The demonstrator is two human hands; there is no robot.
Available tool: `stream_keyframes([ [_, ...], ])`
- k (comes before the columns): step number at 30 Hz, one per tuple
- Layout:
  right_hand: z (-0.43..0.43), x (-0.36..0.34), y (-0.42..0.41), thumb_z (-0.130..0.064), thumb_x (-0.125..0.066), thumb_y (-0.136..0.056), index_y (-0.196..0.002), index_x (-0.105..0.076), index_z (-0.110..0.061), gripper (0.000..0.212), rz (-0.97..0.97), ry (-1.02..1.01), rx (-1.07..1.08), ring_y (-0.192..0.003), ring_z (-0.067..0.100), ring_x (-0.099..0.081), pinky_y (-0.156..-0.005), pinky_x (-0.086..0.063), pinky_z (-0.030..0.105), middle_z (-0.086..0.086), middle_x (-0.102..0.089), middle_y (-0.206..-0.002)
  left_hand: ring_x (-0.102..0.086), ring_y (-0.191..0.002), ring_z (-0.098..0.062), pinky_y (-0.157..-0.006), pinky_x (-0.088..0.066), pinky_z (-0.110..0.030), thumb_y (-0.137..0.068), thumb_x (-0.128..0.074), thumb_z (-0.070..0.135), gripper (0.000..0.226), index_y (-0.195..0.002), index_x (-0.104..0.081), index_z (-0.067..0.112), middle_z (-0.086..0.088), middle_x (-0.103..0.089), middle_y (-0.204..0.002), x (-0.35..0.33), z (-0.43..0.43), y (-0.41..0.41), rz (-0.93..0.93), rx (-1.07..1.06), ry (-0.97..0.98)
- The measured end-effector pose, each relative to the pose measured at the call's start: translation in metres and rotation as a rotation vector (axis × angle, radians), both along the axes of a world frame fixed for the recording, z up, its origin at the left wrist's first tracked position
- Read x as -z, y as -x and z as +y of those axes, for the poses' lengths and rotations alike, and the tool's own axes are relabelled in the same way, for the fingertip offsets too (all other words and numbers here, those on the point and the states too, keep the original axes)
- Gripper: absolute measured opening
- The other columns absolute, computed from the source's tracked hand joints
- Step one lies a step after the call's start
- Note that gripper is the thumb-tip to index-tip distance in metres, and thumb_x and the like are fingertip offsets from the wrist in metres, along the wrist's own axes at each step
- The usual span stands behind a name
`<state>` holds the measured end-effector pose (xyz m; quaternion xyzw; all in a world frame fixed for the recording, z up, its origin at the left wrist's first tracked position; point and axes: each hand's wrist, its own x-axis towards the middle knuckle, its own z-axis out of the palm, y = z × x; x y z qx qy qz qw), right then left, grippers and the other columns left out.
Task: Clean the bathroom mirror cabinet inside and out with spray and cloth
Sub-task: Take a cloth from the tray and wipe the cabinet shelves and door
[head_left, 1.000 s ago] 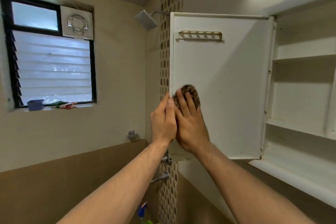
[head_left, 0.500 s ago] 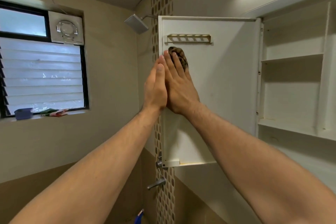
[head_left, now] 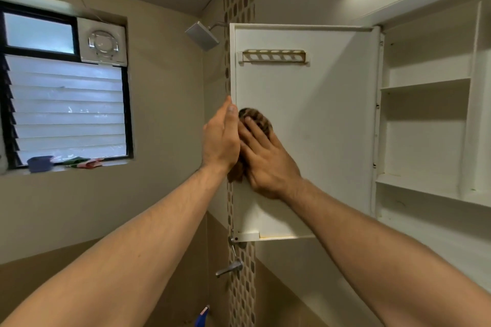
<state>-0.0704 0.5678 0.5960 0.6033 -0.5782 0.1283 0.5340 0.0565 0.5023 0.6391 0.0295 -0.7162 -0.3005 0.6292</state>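
The white cabinet door (head_left: 318, 127) stands swung open to the left, its inner face toward me, with a small slotted rack (head_left: 272, 56) near its top. My right hand (head_left: 265, 156) presses a brown striped cloth (head_left: 253, 118) flat against the door's inner face, near its left edge at mid height. My left hand (head_left: 221, 138) grips the door's free left edge, fingers behind it. To the right, the cabinet interior (head_left: 425, 125) shows bare white shelves. A blue spray bottle tip (head_left: 202, 317) peeks in at the bottom edge.
A shower head (head_left: 202, 36) hangs just left of the door's top corner. A tap (head_left: 229, 269) and valve sit below the door on the tiled strip. A louvred window (head_left: 66, 111) with an exhaust fan (head_left: 103, 44) is at left; a blue tub (head_left: 40, 163) sits on its sill.
My right hand slid the cloth up the door to just under the rack, then back down to mid height. My left hand followed along the door's edge.
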Motion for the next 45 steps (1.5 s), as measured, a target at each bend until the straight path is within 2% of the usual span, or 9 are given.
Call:
stream_keyframes([
  [9, 0.009, -0.095, 0.007, -0.035, -0.032, -0.101, -0.164, -0.013, -0.017, 0.068, 0.016, 0.090, 0.022, -0.159, 0.023, 0.002, -0.126, -0.012, 0.052, 0.006, -0.003, -0.172, -0.056, -0.137, -0.018, -0.115, -0.043, -0.051, -0.105, -0.030, 0.055, 0.060, -0.148, -0.053, 0.021, -0.003, -0.064, -0.142, 0.003, -0.008, 0.003, 0.025, 0.149, -0.027],
  [15, -0.005, -0.073, -0.030, -0.038, -0.024, -0.096, -0.162, -0.014, -0.005, 0.075, -0.842, 0.684, 0.131, -0.157, 0.038, 0.003, -0.127, 0.000, 0.054, 0.019, -0.002, -0.170, -0.048, -0.143, -0.011, -0.118, -0.041, -0.039, -0.106, -0.028, 0.051, 0.062, -0.156, -0.042, 0.018, 0.002, -0.055, -0.152, 0.001, -0.001, 0.010, -0.004, 0.036, 0.038],
  [20, -0.008, -0.068, -0.019, -0.045, -0.026, -0.104, -0.164, -0.005, -0.020, 0.069, -0.136, 0.135, 0.067, -0.157, 0.025, 0.014, -0.126, -0.009, 0.054, 0.006, 0.010, -0.172, -0.054, -0.133, 0.003, -0.112, -0.044, -0.025, -0.106, -0.031, 0.046, 0.055, -0.152, -0.050, 0.022, 0.014, -0.062, -0.141, 0.001, 0.002, 0.016, 0.101, 0.083, -0.037],
  [24, 0.029, -0.075, 0.037, -0.026, -0.050, -0.096, -0.160, -0.031, -0.015, 0.067, 0.031, 0.186, -0.037, -0.158, 0.029, -0.011, -0.124, -0.020, 0.055, 0.011, -0.020, -0.169, -0.041, -0.148, -0.012, -0.123, -0.032, -0.031, -0.104, -0.028, 0.052, 0.067, -0.158, -0.039, 0.014, -0.002, -0.046, -0.160, 0.006, -0.002, 0.016, 0.058, 0.029, -0.032],
  [28, 0.058, -0.071, 0.071, -0.025, -0.034, -0.093, -0.162, -0.025, -0.016, 0.070, -0.383, 0.426, -0.014, -0.158, 0.027, -0.004, -0.125, -0.013, 0.057, 0.009, -0.012, -0.171, -0.030, -0.149, 0.000, -0.113, -0.021, -0.002, -0.102, -0.025, 0.053, 0.071, -0.162, -0.030, 0.016, 0.004, -0.036, -0.165, 0.018, 0.009, 0.012, -0.023, -0.015, -0.051],
  [32, 0.075, -0.065, 0.082, -0.034, -0.023, -0.093, -0.164, -0.013, -0.016, 0.074, -0.696, 0.671, 0.201, -0.159, 0.028, 0.000, -0.126, -0.006, 0.055, 0.007, -0.003, -0.172, -0.025, -0.154, -0.004, -0.125, -0.020, -0.021, -0.100, -0.024, 0.059, 0.074, -0.164, -0.023, 0.021, 0.007, -0.029, -0.168, 0.034, 0.012, 0.002, -0.100, 0.040, -0.061],
  [36, 0.040, -0.063, 0.033, -0.032, -0.043, -0.102, -0.161, -0.022, -0.006, 0.067, -1.001, 0.868, 0.171, -0.157, 0.038, -0.007, -0.125, -0.007, 0.055, 0.018, -0.011, -0.169, -0.031, -0.153, -0.009, -0.128, -0.026, -0.040, -0.101, -0.025, 0.062, 0.073, -0.164, -0.026, 0.025, 0.008, -0.035, -0.166, 0.047, 0.007, -0.006, -0.169, 0.098, -0.075],
  [41, -0.021, 0.019, -0.027, -0.041, -0.036, -0.098, -0.164, -0.004, -0.019, 0.076, -0.358, 0.319, 0.039, -0.158, 0.033, 0.001, -0.125, -0.012, 0.056, 0.012, 0.005, -0.171, -0.038, -0.149, -0.008, -0.124, -0.029, -0.025, -0.097, -0.028, 0.065, 0.077, -0.159, -0.037, 0.020, 0.004, -0.045, -0.160, 0.057, 0.009, -0.003, -0.086, 0.100, -0.161],
  [45, -0.006, 0.078, 0.003, -0.047, -0.036, -0.103, -0.164, -0.003, -0.022, 0.074, -0.192, 0.094, -0.004, -0.159, 0.024, 0.002, -0.121, -0.013, 0.054, 0.001, 0.005, -0.172, -0.035, -0.147, -0.001, -0.122, -0.028, -0.020, -0.099, -0.027, 0.061, 0.073, -0.160, -0.035, 0.022, 0.003, -0.041, -0.162, 0.070, 0.014, 0.001, -0.076, 0.073, -0.208],
])
